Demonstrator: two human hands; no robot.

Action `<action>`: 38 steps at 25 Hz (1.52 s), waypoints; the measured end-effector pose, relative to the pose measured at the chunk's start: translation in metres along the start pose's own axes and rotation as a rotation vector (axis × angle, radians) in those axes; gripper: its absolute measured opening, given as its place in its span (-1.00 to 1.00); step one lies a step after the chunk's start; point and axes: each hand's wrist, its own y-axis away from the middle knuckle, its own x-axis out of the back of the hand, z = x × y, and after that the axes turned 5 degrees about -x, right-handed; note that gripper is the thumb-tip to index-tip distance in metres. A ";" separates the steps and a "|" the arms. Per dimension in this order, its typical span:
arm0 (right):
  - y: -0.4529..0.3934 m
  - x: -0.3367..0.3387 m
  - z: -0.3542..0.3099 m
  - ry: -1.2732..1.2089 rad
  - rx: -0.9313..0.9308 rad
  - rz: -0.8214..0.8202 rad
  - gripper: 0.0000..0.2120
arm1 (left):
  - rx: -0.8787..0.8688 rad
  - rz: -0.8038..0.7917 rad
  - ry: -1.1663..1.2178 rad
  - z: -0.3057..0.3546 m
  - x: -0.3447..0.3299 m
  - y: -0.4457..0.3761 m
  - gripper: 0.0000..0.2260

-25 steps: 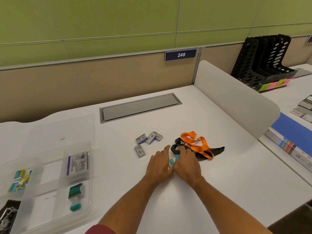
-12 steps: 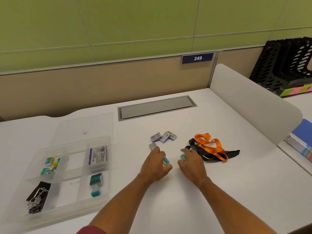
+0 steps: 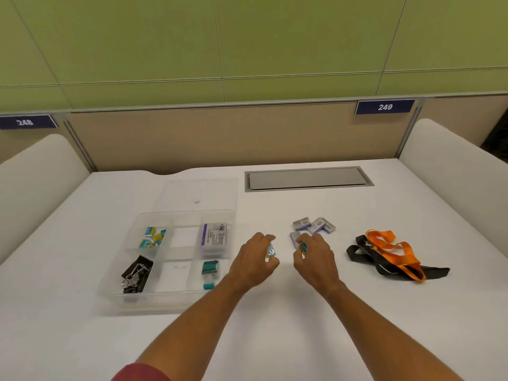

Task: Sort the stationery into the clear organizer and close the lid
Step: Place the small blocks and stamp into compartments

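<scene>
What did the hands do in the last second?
The left hand and right hand drew apart, each lifting a small blue eraser off the desk. The organizer, grey staple boxes and lanyards stayed put.

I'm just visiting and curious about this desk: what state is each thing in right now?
clear organizer: open, partly filled
lid: off, flat behind the organizer
left hand: closed on a small blue packet
right hand: closed on another small blue packet
grey staple boxes: loose on the desk
lanyards: tangled, on the desk
binder clips: in the front left compartment
</scene>
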 end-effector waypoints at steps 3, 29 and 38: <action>0.002 -0.017 -0.033 -0.017 0.071 -0.013 -0.73 | 0.031 0.063 -0.014 -0.023 0.023 0.015 -0.56; 0.006 -0.138 -0.225 -0.011 0.288 -0.090 -0.73 | 0.257 -0.053 -0.175 -0.249 0.189 0.030 -0.74; -0.009 -0.150 -0.239 0.083 0.273 -0.129 -0.68 | 0.161 -0.192 -0.294 -0.275 0.173 0.011 -0.55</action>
